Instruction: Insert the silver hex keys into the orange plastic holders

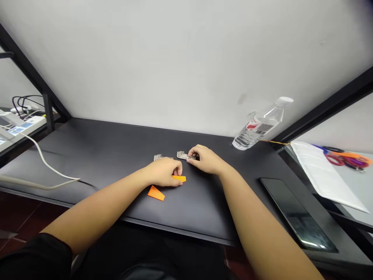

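My left hand [164,172] is over the middle of the black table, its fingers closed on a small orange piece [180,178] that looks like a flat plastic holder. A second orange piece [156,193], wedge-shaped, lies on the table just below that wrist. Behind the left hand sits a nested row of L-shaped metal hex keys [157,157], partly hidden by the knuckles. My right hand [207,160] pinches the near end of another nested set of hex keys [181,154], which appears to rest on the tabletop.
A clear water bottle [258,126] stands against the wall at the back right. On the right lies a dark phone or tablet [297,214], near a white padded envelope [323,171] and coloured cables [346,158]. A white cable [43,155] crosses the table's left side.
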A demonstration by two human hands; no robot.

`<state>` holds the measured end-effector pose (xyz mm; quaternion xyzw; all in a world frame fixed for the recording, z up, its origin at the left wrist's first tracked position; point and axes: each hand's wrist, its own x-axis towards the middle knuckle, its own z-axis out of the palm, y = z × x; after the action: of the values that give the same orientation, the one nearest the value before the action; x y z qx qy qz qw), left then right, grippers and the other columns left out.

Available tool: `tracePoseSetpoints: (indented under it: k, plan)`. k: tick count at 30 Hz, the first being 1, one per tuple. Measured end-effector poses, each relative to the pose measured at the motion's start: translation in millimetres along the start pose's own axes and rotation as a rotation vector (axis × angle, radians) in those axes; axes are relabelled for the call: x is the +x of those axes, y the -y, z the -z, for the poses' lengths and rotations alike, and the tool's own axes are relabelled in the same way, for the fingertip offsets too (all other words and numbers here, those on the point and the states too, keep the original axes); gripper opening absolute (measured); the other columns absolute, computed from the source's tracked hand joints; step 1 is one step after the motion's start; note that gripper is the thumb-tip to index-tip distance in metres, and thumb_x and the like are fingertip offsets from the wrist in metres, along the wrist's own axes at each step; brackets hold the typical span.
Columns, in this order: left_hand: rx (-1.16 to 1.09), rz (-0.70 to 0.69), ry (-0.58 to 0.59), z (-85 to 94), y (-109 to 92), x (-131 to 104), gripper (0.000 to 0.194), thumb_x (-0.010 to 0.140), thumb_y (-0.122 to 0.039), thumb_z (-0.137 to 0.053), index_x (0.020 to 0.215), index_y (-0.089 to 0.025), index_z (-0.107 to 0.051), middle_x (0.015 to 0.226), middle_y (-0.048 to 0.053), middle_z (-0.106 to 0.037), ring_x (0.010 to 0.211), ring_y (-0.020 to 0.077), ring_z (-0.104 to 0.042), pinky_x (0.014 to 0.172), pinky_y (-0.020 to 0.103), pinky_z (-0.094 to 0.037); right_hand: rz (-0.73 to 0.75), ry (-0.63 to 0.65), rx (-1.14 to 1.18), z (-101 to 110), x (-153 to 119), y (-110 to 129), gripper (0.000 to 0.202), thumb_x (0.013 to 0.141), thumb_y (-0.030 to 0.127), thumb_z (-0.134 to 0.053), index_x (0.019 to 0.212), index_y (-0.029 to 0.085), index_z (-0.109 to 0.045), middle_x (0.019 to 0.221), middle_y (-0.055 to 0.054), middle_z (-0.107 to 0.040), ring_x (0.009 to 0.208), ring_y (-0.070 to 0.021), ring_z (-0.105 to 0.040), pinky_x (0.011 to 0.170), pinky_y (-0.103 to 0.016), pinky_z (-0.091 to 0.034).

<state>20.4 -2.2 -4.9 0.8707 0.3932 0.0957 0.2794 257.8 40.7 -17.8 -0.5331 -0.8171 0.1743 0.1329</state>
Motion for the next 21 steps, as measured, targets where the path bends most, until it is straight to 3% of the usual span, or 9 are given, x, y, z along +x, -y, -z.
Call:
tracePoseSetpoints:
  k: [4, 8, 11, 18, 21]
  plan:
    - [-0.059, -0.045, -0.099, -1.4, 2, 3, 0.025, 0.085, -0.034, -0.07, 0.108, -0.025, -0.071, 0.094, 0.001, -0.073, 0.084, 0.0178, -0.067, 0.072, 0.029, -0.049, 0.045, -0.036, -0.105, -1, -3, 8, 0.013, 0.089, 0.033, -0.061, 0.093, 0.023, -0.068, 0.108, -0.009, -0.067, 0.102, -0.0262, -0.059, 0.09, -0.042, -0.043]
    - [-0.067, -0.065, -0.331, -0.2, 6, 8, 0.017, 0.09, -0.034, -0.065, 0.099, -0.023, -0.076, 0.097, 0.004, -0.073, 0.087, 0.019, -0.067, 0.079, 0.031, -0.052, 0.092, -0.074, -0.14, -1, -4, 13, 0.01, 0.091, 0.027, -0.057, 0.089, 0.022, -0.064, 0.103, -0.01, -0.069, 0.098, -0.0271, -0.059, 0.091, -0.044, -0.041]
    - [-0.16, -0.037, -0.46, 3.9, 8, 9, 0.018, 0.093, -0.031, -0.061, 0.103, -0.023, -0.074, 0.097, 0.002, -0.075, 0.084, 0.0168, -0.068, 0.078, 0.029, -0.054, 0.125, -0.146, -0.114, 2, -5, 15, 0.008, 0.091, 0.025, -0.055, 0.089, 0.022, -0.062, 0.098, -0.009, -0.07, 0.095, -0.0268, -0.06, 0.092, -0.045, -0.041]
    - [-0.171, -0.045, -0.664, 11.0, 14, 8, 0.018, 0.091, -0.029, -0.065, 0.104, -0.022, -0.076, 0.102, 0.003, -0.078, 0.089, 0.0173, -0.07, 0.083, 0.031, -0.055, 0.176, -0.423, 0.202, 2, -9, 23, 0.025, 0.094, 0.03, -0.058, 0.117, 0.025, -0.069, 0.098, -0.006, -0.072, 0.087, -0.0222, -0.066, 0.085, -0.04, -0.054]
    - [-0.143, -0.04, -0.693, 9.8, 14, 9, 0.017, 0.091, -0.028, -0.067, 0.103, -0.022, -0.077, 0.102, 0.004, -0.078, 0.091, 0.0178, -0.069, 0.083, 0.031, -0.055, 0.227, -0.55, 0.357, -1, -10, 31, 0.018, 0.095, 0.033, -0.062, 0.106, 0.026, -0.074, 0.098, -0.005, -0.074, 0.086, -0.0205, -0.07, 0.084, -0.038, -0.057]
